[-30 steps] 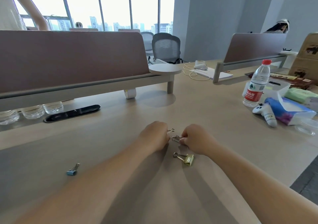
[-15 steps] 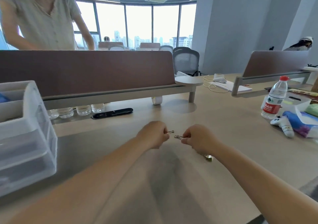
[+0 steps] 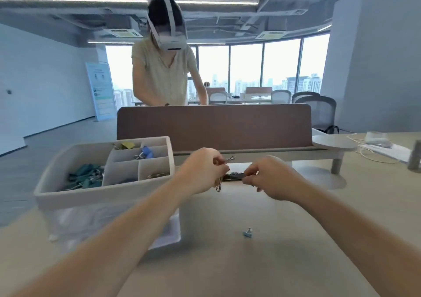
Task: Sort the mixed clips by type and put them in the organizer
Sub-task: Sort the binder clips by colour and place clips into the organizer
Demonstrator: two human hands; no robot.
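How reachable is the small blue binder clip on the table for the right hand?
Probably yes: the blue binder clip lies alone near the right hand, nothing between, though that hand pinches metal clips.

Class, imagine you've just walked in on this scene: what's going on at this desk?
A person is sorting clips. The left hand and right hand are raised over the table, pinching small metal clips between them, apparently pulling them apart. The white organizer stands to the left, with green clips, blue clips and yellow clips in separate compartments. One loose clip, pale blue, lies on the table nearer the person. A second person in a headset stands behind the divider.
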